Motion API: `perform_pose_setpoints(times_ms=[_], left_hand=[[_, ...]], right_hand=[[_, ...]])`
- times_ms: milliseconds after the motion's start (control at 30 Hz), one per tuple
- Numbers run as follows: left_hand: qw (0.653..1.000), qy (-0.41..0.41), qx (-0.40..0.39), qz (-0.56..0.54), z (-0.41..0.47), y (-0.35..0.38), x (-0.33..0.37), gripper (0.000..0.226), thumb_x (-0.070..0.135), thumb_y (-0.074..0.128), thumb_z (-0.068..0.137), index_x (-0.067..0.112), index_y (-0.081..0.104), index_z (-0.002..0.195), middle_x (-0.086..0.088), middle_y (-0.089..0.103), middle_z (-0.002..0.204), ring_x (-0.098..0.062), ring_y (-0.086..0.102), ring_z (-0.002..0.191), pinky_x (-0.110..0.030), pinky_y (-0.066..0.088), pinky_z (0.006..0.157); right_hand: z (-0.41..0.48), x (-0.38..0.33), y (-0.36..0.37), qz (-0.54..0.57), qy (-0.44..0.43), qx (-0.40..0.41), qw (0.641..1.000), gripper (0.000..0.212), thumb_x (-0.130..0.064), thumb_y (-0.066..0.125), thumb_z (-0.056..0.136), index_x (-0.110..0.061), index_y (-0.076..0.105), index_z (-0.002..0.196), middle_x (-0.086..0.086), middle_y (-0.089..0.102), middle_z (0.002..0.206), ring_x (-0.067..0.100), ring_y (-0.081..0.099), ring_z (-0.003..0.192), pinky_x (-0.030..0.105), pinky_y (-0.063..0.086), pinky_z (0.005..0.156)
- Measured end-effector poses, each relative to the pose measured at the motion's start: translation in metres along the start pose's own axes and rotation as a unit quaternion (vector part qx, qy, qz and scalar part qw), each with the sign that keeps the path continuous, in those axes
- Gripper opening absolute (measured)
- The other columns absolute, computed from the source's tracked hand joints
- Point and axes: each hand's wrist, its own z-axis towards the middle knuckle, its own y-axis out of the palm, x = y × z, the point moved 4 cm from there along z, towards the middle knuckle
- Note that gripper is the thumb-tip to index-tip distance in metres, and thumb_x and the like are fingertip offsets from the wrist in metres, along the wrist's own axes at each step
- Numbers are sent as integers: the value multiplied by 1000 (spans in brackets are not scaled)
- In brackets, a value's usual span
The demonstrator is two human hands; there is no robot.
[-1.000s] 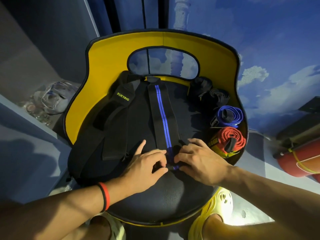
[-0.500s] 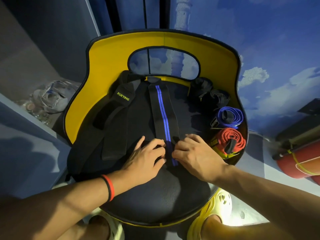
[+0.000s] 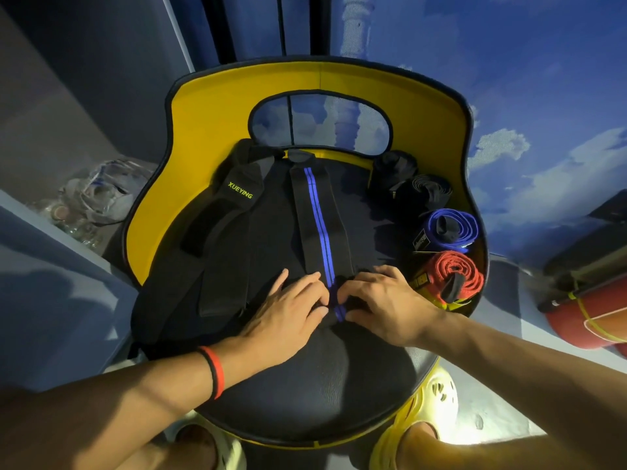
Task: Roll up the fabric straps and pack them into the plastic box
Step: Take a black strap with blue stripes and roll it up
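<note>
Head view: fingers (image 3: 310, 283) of left hand (image 3: 288, 315) and right hand (image 3: 385, 305) curl over the rolled near end of the strap (image 3: 319, 225), pinching it from both sides. Loose length runs straight away across the chair seat (image 3: 322, 385) toward the backrest (image 3: 210, 106). Roll likely travels forward; hands equally near.

The strap (image 3: 319, 225) is black with a blue centre stripe — the chair (image 3: 217, 106) yellow-backed, black-seated. There is a blue roll (image 3: 453, 228) and a red roll (image 3: 456, 278).
</note>
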Motion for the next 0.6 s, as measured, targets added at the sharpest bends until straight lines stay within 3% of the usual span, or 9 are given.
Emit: perform_pose_setpoints(times_ms=[67, 133, 267, 333, 433, 533, 600], left_hand=[[1000, 17, -4, 6, -1, 0, 1, 23, 45, 63, 96, 30, 50, 107, 14, 56, 130, -2, 26, 151, -43, 3, 129], [1000, 19, -3, 22, 0, -2, -1, 30, 45, 73, 90, 30, 51, 106, 13, 57, 128, -5, 30, 150, -45, 3, 129], [999, 12, 34, 19, 6, -7, -3, 21, 38, 72, 94, 21, 64, 102, 9, 57, 119, -8, 44, 142, -49, 8, 128], [999, 2, 43, 7, 10, -10, -4, 17, 34, 70, 96, 18, 67, 102, 9, 55, 116, -8, 47, 140, -51, 9, 128], [999, -31, 31, -13, 16, -14, -11, 21, 35, 65, 99, 18, 71, 110, 10, 54, 119, -6, 49, 135, -52, 12, 127], [997, -35, 49, -39, 19, -19, -11, 26, 33, 67, 97, 22, 69, 120, 11, 56, 114, -5, 56, 120, -44, 25, 123], [995, -33, 68, -58, 19, -22, -9, 23, 29, 72, 94, 22, 64, 114, 11, 57, 105, -5, 58, 104, -38, 33, 119]], right_hand=[[2, 2, 2, 20, 17, -4, 1000, 22, -41, 57, 100, -37, 59, 122, -10, 55, 124, 10, 45, 126, 37, 14, 115], [1, 3, 1, 16, 23, 8, 1000, 26, -43, 56, 100, -38, 60, 125, -10, 48, 124, 9, 41, 125, 38, 16, 115], [-3, -2, -1, -101, -10, 58, 993, 41, -51, 40, 98, -34, 68, 124, -6, 48, 116, 18, 50, 112, 48, 26, 117], [-3, 2, 1, -153, -25, 58, 986, 42, -49, 51, 94, -29, 64, 129, -4, 56, 116, 22, 56, 108, 53, 27, 117], [0, 7, 2, -161, -26, 62, 985, 46, -35, 73, 87, -28, 57, 130, -2, 64, 116, 24, 61, 109, 58, 23, 118], [4, 5, -5, -126, 1, 70, 990, 40, -34, 68, 93, -30, 59, 131, -2, 65, 122, 24, 58, 118, 56, 14, 121], [7, 3, -7, -98, 21, 65, 993, 37, -37, 60, 98, -33, 57, 135, -4, 63, 127, 22, 52, 126, 51, 8, 122]])
